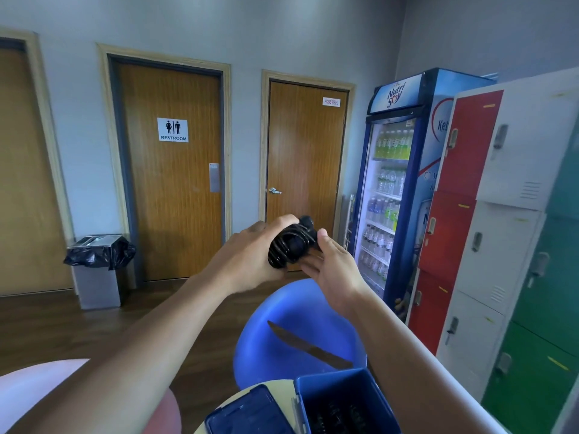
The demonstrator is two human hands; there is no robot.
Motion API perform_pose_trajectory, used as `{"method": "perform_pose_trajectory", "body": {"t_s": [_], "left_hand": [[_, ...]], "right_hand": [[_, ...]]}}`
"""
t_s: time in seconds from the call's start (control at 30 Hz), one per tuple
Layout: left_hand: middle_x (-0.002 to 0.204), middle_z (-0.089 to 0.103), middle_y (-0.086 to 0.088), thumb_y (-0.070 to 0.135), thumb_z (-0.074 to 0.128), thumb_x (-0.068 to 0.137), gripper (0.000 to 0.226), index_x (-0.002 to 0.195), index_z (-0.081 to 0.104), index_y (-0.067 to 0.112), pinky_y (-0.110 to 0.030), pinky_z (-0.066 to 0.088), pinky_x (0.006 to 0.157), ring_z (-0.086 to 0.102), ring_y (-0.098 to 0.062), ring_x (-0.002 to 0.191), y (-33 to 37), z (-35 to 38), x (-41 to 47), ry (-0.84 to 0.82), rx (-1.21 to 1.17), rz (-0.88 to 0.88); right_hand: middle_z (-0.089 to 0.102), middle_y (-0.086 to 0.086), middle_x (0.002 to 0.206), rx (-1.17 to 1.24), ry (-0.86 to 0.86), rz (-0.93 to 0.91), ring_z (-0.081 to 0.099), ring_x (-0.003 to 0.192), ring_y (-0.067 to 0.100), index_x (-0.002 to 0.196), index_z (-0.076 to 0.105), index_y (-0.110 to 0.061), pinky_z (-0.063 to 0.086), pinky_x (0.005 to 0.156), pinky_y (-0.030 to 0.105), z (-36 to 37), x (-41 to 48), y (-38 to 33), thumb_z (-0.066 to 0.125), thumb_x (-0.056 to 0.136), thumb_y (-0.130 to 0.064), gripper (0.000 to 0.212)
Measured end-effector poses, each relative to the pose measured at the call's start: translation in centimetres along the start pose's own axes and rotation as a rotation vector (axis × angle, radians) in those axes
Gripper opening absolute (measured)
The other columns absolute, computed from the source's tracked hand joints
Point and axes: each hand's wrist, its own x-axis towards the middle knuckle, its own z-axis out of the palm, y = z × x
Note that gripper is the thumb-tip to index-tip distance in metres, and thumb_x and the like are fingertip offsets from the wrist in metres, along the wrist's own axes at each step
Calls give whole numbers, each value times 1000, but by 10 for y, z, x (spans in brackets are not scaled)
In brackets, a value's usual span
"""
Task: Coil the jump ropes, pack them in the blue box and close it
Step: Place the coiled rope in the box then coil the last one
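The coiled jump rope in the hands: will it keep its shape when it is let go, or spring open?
The jump rope is thin cord wound in loops, with no tie visible, so it may spring open. It is probably light: the left hand and right hand hold the small bundle in mid-air.

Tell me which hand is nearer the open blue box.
Right. The right hand is straight above the blue box in view; the left hand is further left. Both hold the coiled jump rope.
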Motion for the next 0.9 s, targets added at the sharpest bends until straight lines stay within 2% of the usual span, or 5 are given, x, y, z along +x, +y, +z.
{"method": "perform_pose_trajectory", "body": {"t_s": [0.13, 0.3, 0.53, 0.73, 0.9], "left_hand": [[117, 62, 4, 32, 79, 75, 84, 140, 28, 47, -38, 53, 81, 62, -19, 100, 2, 0, -1, 42, -71, -2], [116, 64, 10, 29, 82, 75, 79, 137, 35, 45, -34, 53, 82, 62, -13, 99, 9, 3, -2, 131, -162, 6], [108, 67, 17, 28, 83, 77, 72, 133, 40, 46, -24, 53, 80, 65, -6, 96, 16, 15, -1, 229, -307, -57], [100, 66, 22, 27, 83, 79, 69, 131, 43, 48, -6, 44, 71, 62, 8, 91, 21, 21, -5, 258, -399, -118], [90, 67, 18, 29, 85, 77, 55, 111, 42, 37, -9, 44, 64, 62, 7, 85, 23, 24, -8, 325, -428, -193]], "right_hand": [[74, -6, 80, -53, -10, -110, 71, 88, 13, 96, 69, -16, 54, 81, 23, -5, -4, -3, 38, 108, -27, 35], [67, 0, 85, -39, -30, -143, 56, 78, 13, 94, 72, -19, 43, 71, 22, -15, -2, -11, 48, 105, -28, 28], [57, -4, 68, -1, 32, -113, 47, 61, 8, 101, 71, -17, 37, 55, 17, -12, 2, -6, 51, 103, -10, 22], [75, -17, 78, -380, 148, -312, 61, 71, 2, 92, 71, -41, 47, 67, 18, -10, -1, 2, 56, 100, -15, 32], [75, 6, 93, -512, 81, -353, 60, 73, 24, 115, 73, -35, 44, 68, 28, -8, 3, 8, 56, 99, -21, 27]]}}
